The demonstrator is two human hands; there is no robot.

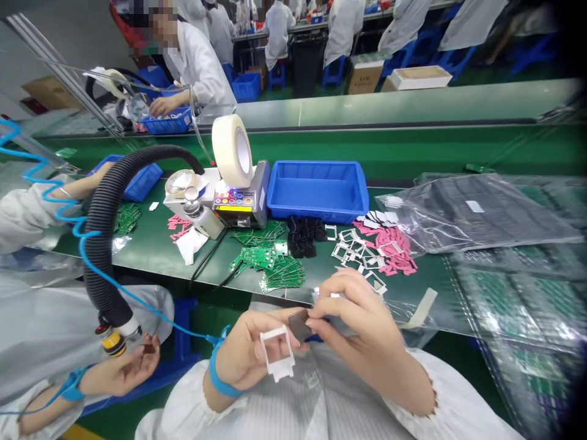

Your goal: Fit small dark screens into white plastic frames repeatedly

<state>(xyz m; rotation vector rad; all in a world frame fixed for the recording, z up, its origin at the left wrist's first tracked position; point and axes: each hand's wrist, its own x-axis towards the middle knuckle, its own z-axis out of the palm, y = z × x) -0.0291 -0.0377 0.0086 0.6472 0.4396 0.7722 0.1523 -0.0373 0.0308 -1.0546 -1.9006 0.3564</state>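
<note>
In the head view, my left hand [245, 354] wears a blue wrist strap [220, 376] and holds a white plastic frame [277, 353] with a square opening. My right hand [353, 318] pinches a small dark flat rectangular piece [299, 324] between thumb and fingers, just right of the frame. The piece's far side touches or nearly touches my left fingers; I cannot tell which. Beyond my hands, more white frames [360, 249] lie loosely heaped beside pink strips [398, 249]. Green circuit boards [284, 273] lie stacked on the bench, with black parts [301, 236] behind them.
Behind stands a blue bin [318, 190], with a tape roll [232, 151] on a boxy device [241, 201] and a pump bottle [203, 218] beside it. Bagged boards [486, 211] cover the right. A co-worker's hand [123, 370] and a black hose [101, 214] are at left.
</note>
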